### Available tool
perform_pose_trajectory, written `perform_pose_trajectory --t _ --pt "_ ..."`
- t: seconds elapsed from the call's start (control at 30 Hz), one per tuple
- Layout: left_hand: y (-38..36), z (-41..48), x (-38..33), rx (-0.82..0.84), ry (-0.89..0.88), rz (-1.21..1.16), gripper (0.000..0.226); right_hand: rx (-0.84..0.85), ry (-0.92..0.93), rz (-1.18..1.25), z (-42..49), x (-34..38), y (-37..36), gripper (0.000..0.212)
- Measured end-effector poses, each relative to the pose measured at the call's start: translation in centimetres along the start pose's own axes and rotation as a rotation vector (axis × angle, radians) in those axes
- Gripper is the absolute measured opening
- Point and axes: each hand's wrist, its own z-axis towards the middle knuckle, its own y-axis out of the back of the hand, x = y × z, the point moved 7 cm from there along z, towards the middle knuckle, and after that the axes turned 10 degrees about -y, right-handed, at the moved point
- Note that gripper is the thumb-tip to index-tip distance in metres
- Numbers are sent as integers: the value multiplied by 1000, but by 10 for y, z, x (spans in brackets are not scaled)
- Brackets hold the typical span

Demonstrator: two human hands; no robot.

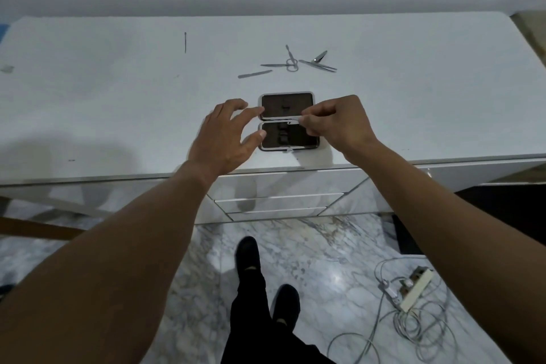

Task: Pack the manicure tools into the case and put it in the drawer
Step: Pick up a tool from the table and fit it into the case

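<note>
A small metal case lies open flat on the white table top, both halves lined dark with elastic loops. My right hand pinches a thin metal tool over the hinge between the halves. My left hand is open, its fingertips touching the case's left edge. Beyond the case lie loose tools: a nail file, small scissors, a pointed pusher, a nail clipper and tweezers. A thin dark stick lies far left.
Closed white drawers sit under the table's front edge, right below the case. On the marble floor a power strip with tangled cables lies at the right. My feet in dark shoes stand before the drawers.
</note>
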Motion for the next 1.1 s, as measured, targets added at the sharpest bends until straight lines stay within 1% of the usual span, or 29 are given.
perform_pose_trajectory --t 0.33,0.47,0.57,0.63,0.73,0.8,0.9,1.1 --pt "-3 -1 3 -19 1 2 47 77 172 -205 -8 6 -6 9" --pt "-3 -1 2 -18 5 6 46 50 238 -308 -11 5 -6 6" --pt "-2 -1 1 -17 3 7 47 37 305 -413 -13 6 -5 12" --pt "-1 -1 1 -18 2 2 47 35 361 -503 -13 7 -6 16" --pt "0 -1 0 -17 -2 -5 47 45 509 -673 -16 12 -12 20" --pt "0 -1 0 -7 -3 -11 48 48 566 -734 -17 15 -14 20" --pt "0 -2 0 -2 -4 -16 50 73 595 -770 -19 15 -18 18" --pt "1 -2 1 11 4 -34 51 98 561 -705 -16 13 -24 14"
